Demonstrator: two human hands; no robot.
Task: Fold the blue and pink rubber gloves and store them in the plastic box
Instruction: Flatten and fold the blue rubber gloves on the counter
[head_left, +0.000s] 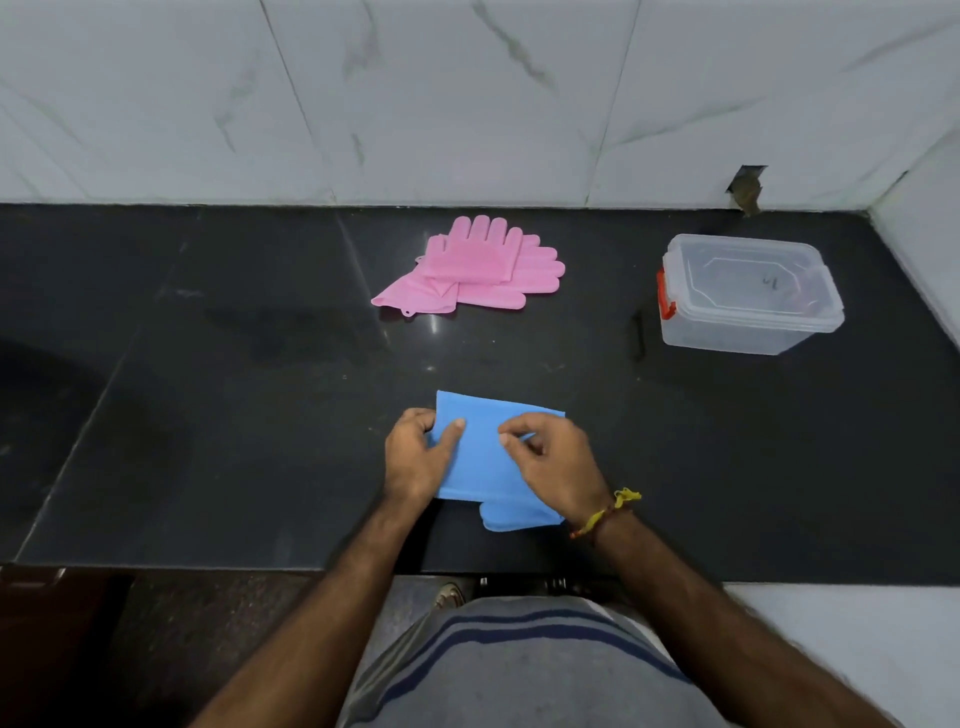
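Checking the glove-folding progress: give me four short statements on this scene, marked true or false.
1. Both hands, left hand and right hand, rest on the folded blue rubber gloves. True.
2. The pink rubber gloves lie inside the clear plastic box. False: they lie on the black stone counter, left of the box.
3. The box has a red latch. True.
4. The blue gloves touch the pink ones. False: bare counter separates them.

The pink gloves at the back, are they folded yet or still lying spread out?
Mostly spread. The pink gloves lie overlapped on the black counter, fingers extended toward the wall, only a cuff corner turned over.
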